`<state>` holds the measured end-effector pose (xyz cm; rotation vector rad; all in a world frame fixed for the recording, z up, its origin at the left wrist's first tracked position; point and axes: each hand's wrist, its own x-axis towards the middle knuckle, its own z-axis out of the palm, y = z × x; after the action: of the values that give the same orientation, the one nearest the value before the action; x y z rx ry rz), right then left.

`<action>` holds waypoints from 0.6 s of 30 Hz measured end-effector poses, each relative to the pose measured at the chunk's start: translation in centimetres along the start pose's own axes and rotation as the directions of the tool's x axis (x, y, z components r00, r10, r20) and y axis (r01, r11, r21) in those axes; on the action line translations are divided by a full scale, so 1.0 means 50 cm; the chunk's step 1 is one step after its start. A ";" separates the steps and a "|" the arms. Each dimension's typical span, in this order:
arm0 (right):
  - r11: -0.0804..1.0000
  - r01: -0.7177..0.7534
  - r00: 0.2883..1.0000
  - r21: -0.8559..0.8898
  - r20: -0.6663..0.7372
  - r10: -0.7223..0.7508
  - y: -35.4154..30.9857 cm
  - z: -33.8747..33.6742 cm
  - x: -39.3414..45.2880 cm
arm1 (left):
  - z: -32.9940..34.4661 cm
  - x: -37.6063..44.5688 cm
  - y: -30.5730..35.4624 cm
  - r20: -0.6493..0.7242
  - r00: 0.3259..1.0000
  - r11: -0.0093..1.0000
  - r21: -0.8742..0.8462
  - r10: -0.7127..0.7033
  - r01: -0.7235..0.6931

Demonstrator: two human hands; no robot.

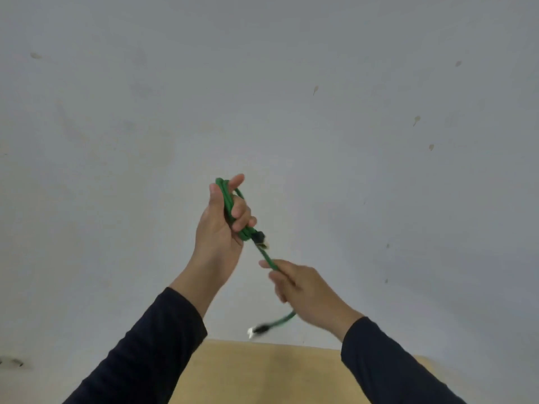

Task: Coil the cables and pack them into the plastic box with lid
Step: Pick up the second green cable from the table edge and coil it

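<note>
While I coil: left hand (222,225) grips green cable (230,209) loops, held up mid-scene | right hand (303,282) pinches tail near plug (258,330) | next: wrap tail; box unseen.

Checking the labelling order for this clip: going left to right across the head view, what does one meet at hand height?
Left hand gripping the coiled green cable → black plug with metal tip beside the coil → right hand pinching the cable's straight run. The loose blurred plug hangs below, between the hands.
</note>
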<state>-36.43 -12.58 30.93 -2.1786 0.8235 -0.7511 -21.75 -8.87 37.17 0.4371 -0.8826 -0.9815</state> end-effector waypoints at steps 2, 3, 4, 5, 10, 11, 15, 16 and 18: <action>0.993 0.055 0.993 -0.100 0.105 -0.044 -0.024 0.018 -0.017 | -0.024 0.010 -0.013 -0.079 0.993 0.934 0.353 0.089 -0.055; 0.980 0.093 0.988 -0.173 0.138 -0.070 -0.035 0.021 -0.021 | -0.035 0.007 -0.023 -0.059 0.989 0.831 0.550 0.138 -0.084; 0.960 0.137 0.983 -0.244 0.153 -0.102 -0.047 0.018 -0.021 | -0.047 0.000 -0.034 -0.007 0.987 0.714 0.691 0.161 -0.111; 0.937 0.182 0.978 -0.299 0.153 -0.141 -0.058 0.010 -0.020 | -0.058 -0.010 -0.046 0.042 0.988 0.634 0.763 0.146 -0.126; 0.931 0.277 0.960 -0.238 0.032 -0.277 -0.094 -0.077 -0.010 | -0.071 -0.067 -0.060 0.181 0.954 0.611 0.792 -0.237 0.001; 0.947 0.262 0.964 -0.188 0.010 -0.265 -0.095 -0.090 -0.008 | -0.063 -0.075 -0.057 0.214 0.924 0.626 0.779 -0.316 0.034; 0.976 0.209 0.978 -0.054 0.007 -0.209 -0.090 -0.106 -0.006 | -0.036 -0.077 -0.038 0.332 0.840 0.718 0.690 -0.429 0.094; 0.979 0.196 0.981 -0.051 0.013 -0.195 -0.087 -0.104 -0.006 | -0.034 -0.074 -0.033 0.338 0.841 0.717 0.693 -0.422 0.082; 0.983 0.174 0.984 -0.061 -0.017 -0.175 -0.081 -0.102 -0.007 | -0.034 -0.067 -0.026 0.300 0.879 0.668 0.744 -0.371 0.028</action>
<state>-38.83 -12.00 36.96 -2.3220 0.6795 -0.8476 -21.94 -6.74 33.81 1.0475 -1.6797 -0.9152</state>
